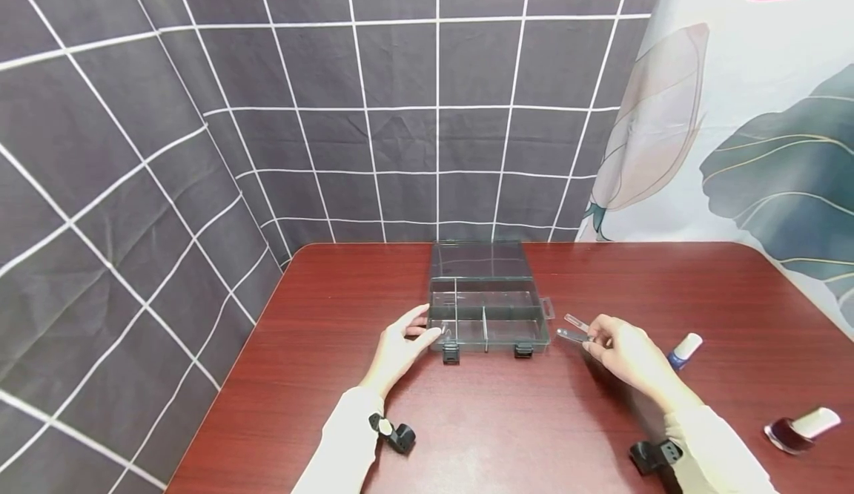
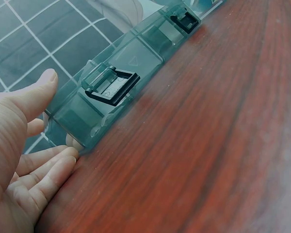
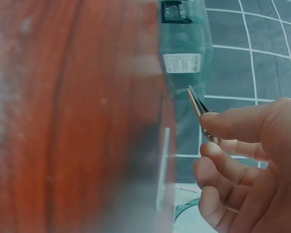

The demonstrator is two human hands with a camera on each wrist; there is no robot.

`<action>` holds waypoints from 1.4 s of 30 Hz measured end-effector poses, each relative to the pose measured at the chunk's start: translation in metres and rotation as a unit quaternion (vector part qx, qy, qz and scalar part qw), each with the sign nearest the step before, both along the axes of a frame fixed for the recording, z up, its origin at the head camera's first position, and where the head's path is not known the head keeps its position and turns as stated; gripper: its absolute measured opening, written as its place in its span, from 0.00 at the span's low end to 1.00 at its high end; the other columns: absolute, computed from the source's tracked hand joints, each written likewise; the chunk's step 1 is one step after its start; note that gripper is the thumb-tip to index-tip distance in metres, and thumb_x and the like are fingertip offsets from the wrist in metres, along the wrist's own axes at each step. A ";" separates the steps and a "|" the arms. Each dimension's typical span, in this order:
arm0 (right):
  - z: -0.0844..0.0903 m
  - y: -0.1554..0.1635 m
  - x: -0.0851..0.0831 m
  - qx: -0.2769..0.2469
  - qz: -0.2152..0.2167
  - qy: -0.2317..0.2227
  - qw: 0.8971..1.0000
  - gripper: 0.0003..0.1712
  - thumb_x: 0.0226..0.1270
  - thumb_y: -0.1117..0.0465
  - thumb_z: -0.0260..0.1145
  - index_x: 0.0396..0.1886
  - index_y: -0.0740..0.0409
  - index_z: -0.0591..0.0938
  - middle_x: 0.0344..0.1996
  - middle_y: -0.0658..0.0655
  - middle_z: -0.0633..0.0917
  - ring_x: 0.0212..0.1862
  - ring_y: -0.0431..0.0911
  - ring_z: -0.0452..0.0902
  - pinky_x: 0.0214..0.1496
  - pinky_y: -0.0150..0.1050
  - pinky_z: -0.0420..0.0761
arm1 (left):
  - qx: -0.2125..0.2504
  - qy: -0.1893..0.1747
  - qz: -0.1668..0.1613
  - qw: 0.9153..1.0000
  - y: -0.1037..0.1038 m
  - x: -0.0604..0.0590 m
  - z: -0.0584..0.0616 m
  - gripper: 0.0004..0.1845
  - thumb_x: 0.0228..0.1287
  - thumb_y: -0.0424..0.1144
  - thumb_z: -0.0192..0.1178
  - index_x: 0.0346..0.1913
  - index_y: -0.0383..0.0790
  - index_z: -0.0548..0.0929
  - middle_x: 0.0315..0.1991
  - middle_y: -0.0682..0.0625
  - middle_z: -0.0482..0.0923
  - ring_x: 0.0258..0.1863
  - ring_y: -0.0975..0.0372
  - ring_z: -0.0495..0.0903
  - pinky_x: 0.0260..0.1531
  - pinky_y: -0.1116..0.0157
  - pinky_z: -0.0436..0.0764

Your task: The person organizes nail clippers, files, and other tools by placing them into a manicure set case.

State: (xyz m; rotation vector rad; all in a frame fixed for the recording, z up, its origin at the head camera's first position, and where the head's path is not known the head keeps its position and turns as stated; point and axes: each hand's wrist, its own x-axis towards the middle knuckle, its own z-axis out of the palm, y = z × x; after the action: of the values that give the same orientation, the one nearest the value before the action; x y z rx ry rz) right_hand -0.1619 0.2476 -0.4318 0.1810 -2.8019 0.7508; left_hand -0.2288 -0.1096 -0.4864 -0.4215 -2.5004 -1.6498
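Observation:
A clear grey plastic compartment box (image 1: pixel 510 344) sits on the table, its lid (image 1: pixel 480 258) swung open toward the wall. My left hand (image 1: pixel 399 342) is at its left end, fingers against the side and the thumb extended by the front corner; in the left wrist view the fingertips (image 2: pixel 63 162) meet the lower corner. A small clear item (image 1: pixel 446 330) lies in the front left compartment. To the right of the box, my right hand (image 1: pixel 623 349) pinches a metal nail clipper (image 3: pixel 196 103) between thumb and index finger, above the table. A slim clear strip (image 1: pixel 576 322) lies beside it.
A blue nail polish bottle (image 1: pixel 685 351) with a white cap lies right of my right hand. Farther right and nearer lies a dark red one (image 1: pixel 800 431). Two black latches (image 1: pixel 451 353) hang at the box's front. A grey grid cloth (image 1: pixel 400 138) stands behind the table.

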 end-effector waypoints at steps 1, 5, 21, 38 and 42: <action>0.001 0.000 0.000 -0.001 -0.002 0.009 1.000 0.10 0.50 0.66 0.69 0.26 0.52 0.75 0.18 0.45 0.73 0.21 0.39 0.67 0.22 0.36 0.65 | 0.001 0.000 -0.001 1.000 0.000 0.000 0.000 0.30 0.54 0.50 0.67 0.60 0.44 0.76 0.46 0.47 0.80 0.40 0.61 0.81 0.41 0.63 0.78; 0.005 0.001 -0.001 -0.006 -0.004 0.037 0.999 0.10 0.50 0.66 0.69 0.25 0.51 0.75 0.18 0.45 0.73 0.22 0.37 0.67 0.23 0.34 0.65 | 0.003 -0.002 -0.002 1.000 -0.001 0.000 0.000 0.30 0.54 0.50 0.67 0.60 0.44 0.76 0.46 0.46 0.80 0.40 0.60 0.81 0.41 0.63 0.78; 0.015 -0.018 -0.009 -0.024 0.022 0.089 0.996 0.10 0.50 0.69 0.69 0.26 0.53 0.76 0.20 0.45 0.74 0.24 0.38 0.68 0.25 0.34 0.68 | 0.004 0.001 0.000 1.000 -0.003 -0.001 -0.001 0.30 0.54 0.50 0.67 0.60 0.45 0.76 0.45 0.48 0.80 0.40 0.61 0.81 0.40 0.64 0.78; 0.015 -0.051 -0.019 -0.047 0.060 0.080 0.994 0.11 0.50 0.69 0.70 0.26 0.53 0.76 0.20 0.44 0.73 0.23 0.38 0.67 0.25 0.33 0.68 | -0.002 -0.002 0.003 1.000 0.000 0.000 -0.001 0.29 0.54 0.49 0.67 0.60 0.46 0.76 0.46 0.48 0.80 0.40 0.62 0.81 0.41 0.64 0.77; 0.015 -0.058 -0.021 -0.056 0.066 0.086 0.992 0.12 0.49 0.71 0.71 0.26 0.53 0.76 0.19 0.44 0.74 0.22 0.36 0.66 0.24 0.33 0.67 | -0.001 0.002 0.000 1.000 0.000 0.000 -0.001 0.29 0.54 0.48 0.67 0.60 0.46 0.76 0.45 0.49 0.80 0.40 0.62 0.81 0.41 0.64 0.77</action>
State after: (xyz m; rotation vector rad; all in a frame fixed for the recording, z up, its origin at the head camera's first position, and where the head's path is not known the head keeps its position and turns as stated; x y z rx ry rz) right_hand -0.1826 0.1897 -0.4170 0.3953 -2.5962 0.8751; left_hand -0.2292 -0.1094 -0.4871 -0.4255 -2.4985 -1.6462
